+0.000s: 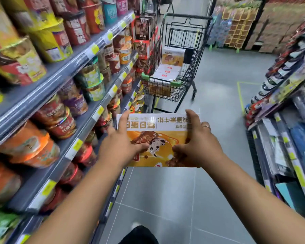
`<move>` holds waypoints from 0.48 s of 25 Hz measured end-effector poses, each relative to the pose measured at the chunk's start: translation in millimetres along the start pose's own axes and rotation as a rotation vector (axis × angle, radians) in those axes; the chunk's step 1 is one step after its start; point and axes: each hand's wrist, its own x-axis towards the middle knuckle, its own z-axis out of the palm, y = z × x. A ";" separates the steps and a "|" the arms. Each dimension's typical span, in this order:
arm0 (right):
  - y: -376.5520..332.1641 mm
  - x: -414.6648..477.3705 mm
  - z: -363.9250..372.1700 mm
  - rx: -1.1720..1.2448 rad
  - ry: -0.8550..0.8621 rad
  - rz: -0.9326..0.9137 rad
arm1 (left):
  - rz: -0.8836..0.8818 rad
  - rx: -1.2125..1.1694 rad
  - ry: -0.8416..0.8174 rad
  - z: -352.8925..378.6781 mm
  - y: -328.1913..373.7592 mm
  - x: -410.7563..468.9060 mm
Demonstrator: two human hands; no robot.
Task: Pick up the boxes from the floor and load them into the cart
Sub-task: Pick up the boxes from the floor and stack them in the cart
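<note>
Box (158,140), flat glossy cardboard, orange-and-white print, held level in front of the cart (167,80), well short of its near rim. Left hand (121,145) grips the left edge, right hand (197,143) the right, thumbs on top. Long axis runs across the aisle. Cart is black wire mesh with same-type boxes (167,71) inside. It sits straight ahead, slightly right of the shelf (88,110); both hands about equally near.

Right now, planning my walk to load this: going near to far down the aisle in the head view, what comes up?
dark shoe → box gripped by left hand and right hand → cart holding loaded boxes → cardboard display at the far end
</note>
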 end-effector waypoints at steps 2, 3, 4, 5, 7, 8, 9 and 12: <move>1.3 51.0 -1.2 0.012 0.002 0.013 | 0.015 -0.015 -0.011 5.0 12.4 54.5; 1.5 79.9 -0.8 0.015 0.009 0.019 | 0.031 -0.015 -0.008 7.9 17.8 85.6; 1.5 108.7 0.2 0.019 0.014 0.029 | 0.046 -0.007 -0.009 11.1 22.8 116.8; 0.5 137.8 1.7 0.019 0.023 0.040 | 0.060 0.001 -0.012 14.4 27.8 147.8; -2.2 190.1 3.9 0.023 0.048 0.055 | 0.084 -0.006 -0.011 19.7 38.8 204.4; -2.5 220.2 5.4 0.033 0.065 0.073 | 0.097 -0.012 -0.020 22.8 45.4 236.8; -3.0 247.8 6.7 0.042 0.070 0.098 | 0.107 -0.011 -0.042 25.7 51.6 266.5; -5.6 320.1 6.4 0.052 0.072 0.157 | 0.142 0.006 -0.104 32.6 70.0 346.7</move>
